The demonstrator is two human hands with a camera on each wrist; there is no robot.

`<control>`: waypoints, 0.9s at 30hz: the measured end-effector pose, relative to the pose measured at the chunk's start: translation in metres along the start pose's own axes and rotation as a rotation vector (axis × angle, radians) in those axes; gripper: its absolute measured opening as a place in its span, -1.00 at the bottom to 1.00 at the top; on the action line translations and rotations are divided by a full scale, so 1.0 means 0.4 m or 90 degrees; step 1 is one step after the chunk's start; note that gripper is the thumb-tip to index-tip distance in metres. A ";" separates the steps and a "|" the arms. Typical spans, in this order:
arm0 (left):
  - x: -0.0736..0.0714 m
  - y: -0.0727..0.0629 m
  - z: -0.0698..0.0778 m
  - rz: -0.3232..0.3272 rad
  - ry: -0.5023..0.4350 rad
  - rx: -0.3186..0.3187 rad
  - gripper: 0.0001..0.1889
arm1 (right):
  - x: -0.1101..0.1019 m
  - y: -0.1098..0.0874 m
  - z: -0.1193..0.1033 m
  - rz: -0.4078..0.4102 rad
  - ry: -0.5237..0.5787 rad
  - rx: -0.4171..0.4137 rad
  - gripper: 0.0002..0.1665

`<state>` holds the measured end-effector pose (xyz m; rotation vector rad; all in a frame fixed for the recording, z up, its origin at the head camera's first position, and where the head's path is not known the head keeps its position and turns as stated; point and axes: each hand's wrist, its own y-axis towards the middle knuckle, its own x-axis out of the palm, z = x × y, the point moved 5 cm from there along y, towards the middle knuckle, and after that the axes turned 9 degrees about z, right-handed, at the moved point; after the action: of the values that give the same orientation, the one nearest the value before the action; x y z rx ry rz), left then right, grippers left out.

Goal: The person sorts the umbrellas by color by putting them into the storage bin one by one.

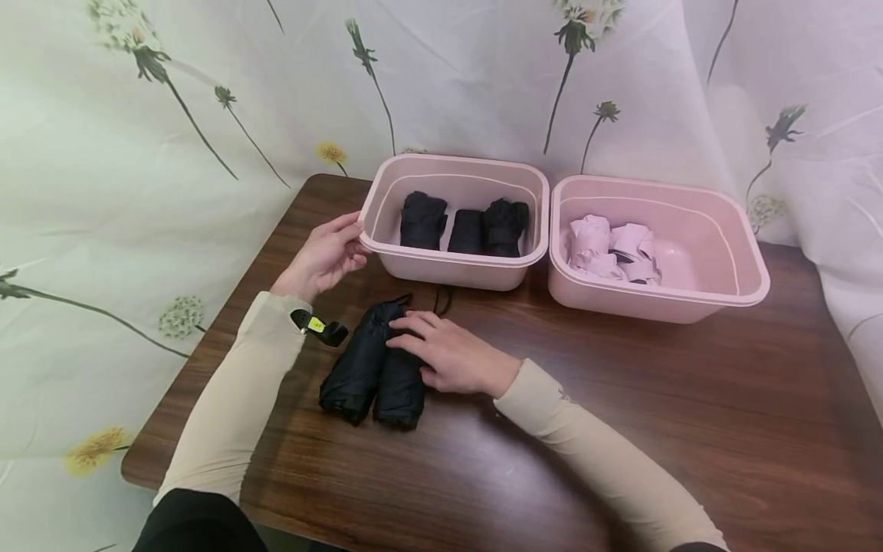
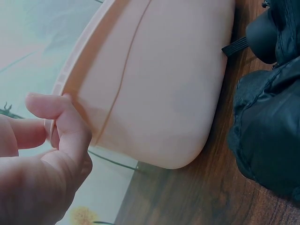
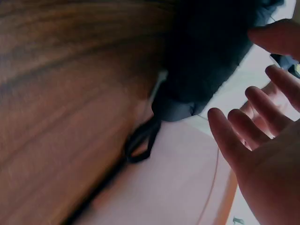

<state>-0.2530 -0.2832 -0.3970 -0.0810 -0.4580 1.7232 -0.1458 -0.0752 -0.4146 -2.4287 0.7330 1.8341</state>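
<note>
My left hand (image 1: 324, 257) pinches the left end of a pink plastic bin's rim (image 1: 455, 255) between thumb and fingers, as the left wrist view also shows. Inside that bin lie three black rolled bundles (image 1: 423, 221). In front of it, two black folding umbrellas (image 1: 362, 360) lie side by side on the table, their wrist straps toward the bin. Over the right-hand umbrella (image 1: 400, 391) is my right hand (image 1: 458, 356), fingers spread and slightly bent. The right wrist view shows a dark handle with a strap loop (image 3: 140, 140) near those fingers (image 3: 225, 136).
A second pink bin (image 1: 655, 307) stands close on the right, holding several pale pink rolled bundles (image 1: 592, 238). Both bins are at the back of the brown wooden table (image 1: 621, 383), against a flower-printed cloth (image 1: 469, 84).
</note>
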 end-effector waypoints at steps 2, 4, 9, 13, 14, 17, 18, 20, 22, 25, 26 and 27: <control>0.000 0.000 -0.001 0.000 -0.001 0.000 -0.50 | 0.015 -0.001 -0.003 -0.034 -0.016 0.002 -0.26; 0.000 0.000 -0.001 0.000 -0.003 -0.002 -0.50 | 0.028 -0.002 -0.005 -0.065 -0.033 0.005 -0.21; -0.002 0.001 -0.003 0.002 -0.002 0.000 -0.50 | 0.051 -0.012 -0.009 -0.103 -0.084 0.010 -0.12; -0.002 0.001 -0.003 0.001 0.006 0.003 -0.50 | 0.059 -0.021 -0.013 -0.100 -0.123 0.011 -0.10; -0.002 0.001 -0.002 0.002 0.006 0.003 -0.50 | 0.061 -0.023 -0.014 -0.100 -0.129 0.011 -0.11; -0.002 0.001 -0.002 0.003 0.007 0.001 -0.50 | 0.064 -0.030 -0.021 -0.103 -0.148 0.006 -0.11; -0.002 0.001 -0.002 0.004 0.007 0.001 -0.50 | 0.065 -0.032 -0.024 -0.103 -0.156 0.003 -0.12; -0.002 0.003 -0.002 0.004 0.004 0.002 -0.50 | 0.066 -0.037 -0.028 -0.106 -0.174 -0.002 -0.13; -0.001 0.003 -0.001 0.004 0.003 0.003 -0.50 | 0.067 -0.041 -0.031 -0.107 -0.188 -0.006 -0.15; -0.001 0.001 -0.001 0.003 0.005 0.001 -0.49 | 0.069 -0.050 -0.039 -0.103 -0.222 -0.016 -0.20; 0.000 0.001 0.000 0.003 0.006 0.001 -0.49 | 0.069 -0.053 -0.042 -0.101 -0.230 -0.020 -0.22; 0.000 0.001 0.001 0.004 0.008 0.000 -0.49 | 0.068 -0.056 -0.045 -0.099 -0.239 -0.024 -0.25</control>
<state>-0.2534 -0.2832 -0.3968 -0.0930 -0.4496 1.7274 -0.1156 -0.0700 -0.4397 -1.9995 0.4706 2.1612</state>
